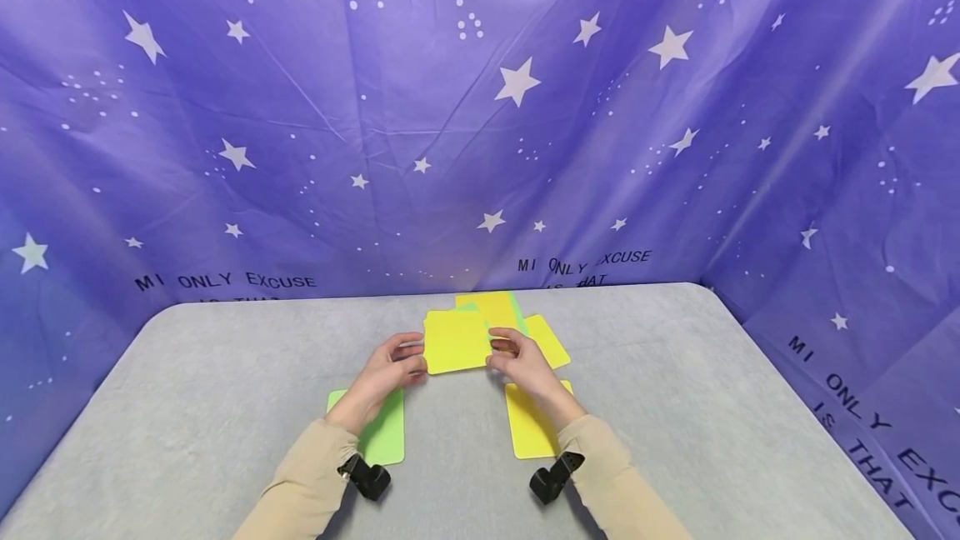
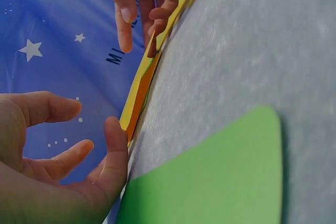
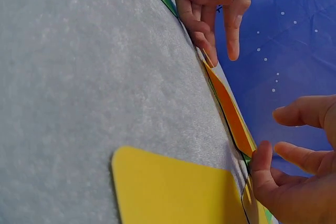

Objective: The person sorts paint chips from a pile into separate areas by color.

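Note:
A yellow rounded-corner card lies between both hands, close to the table surface. In the wrist views it is nearly edge-on, and its shaded side looks orange. My left hand is at its left edge, with spread, bent fingers. The right hand is at the opposite edge, one digit touching it in the right wrist view. Behind it, another yellow card lies over green edges, and a further yellow card sticks out to the right. Whether several cards are stacked between the hands is hard to see.
On the grey table, a green card lies under the left wrist. A yellow card lies under the right wrist. A purple star-patterned cloth hangs behind the table's far edge. Black wrist cameras sit on both sleeves.

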A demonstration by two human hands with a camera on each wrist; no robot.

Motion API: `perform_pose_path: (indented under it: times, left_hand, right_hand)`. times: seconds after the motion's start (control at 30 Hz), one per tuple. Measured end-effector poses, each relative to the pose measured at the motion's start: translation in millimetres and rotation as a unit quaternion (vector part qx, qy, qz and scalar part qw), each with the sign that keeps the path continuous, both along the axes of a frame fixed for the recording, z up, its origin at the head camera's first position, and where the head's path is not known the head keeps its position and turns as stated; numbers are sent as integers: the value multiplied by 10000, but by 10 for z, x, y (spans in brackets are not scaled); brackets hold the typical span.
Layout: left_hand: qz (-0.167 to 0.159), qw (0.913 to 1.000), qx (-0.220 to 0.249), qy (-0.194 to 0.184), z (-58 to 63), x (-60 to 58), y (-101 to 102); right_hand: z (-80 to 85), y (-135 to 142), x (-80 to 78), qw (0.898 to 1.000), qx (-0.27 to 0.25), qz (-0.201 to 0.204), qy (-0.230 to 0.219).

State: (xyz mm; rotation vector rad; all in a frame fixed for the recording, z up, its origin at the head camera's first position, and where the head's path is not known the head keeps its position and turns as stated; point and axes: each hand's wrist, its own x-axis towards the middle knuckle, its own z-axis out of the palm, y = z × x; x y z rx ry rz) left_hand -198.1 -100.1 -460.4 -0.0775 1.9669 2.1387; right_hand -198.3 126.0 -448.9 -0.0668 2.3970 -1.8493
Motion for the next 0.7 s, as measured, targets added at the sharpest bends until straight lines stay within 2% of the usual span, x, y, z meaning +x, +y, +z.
perform_pose_path:
  times: [0.27,0.5,0.7]
  left_hand:
    - [-164,9992,339,-154,7,71,45]
    - [-352,9984,382,-224,-6,100,67]
    - [-389,9984,352,-191,-3,130,101]
  right_hand:
    - [8,29,30,9998,0,-82,-189]
    - [-20,86,53,9995,12,168,-264]
    - [1,135,99,9986,-184,324,-363]
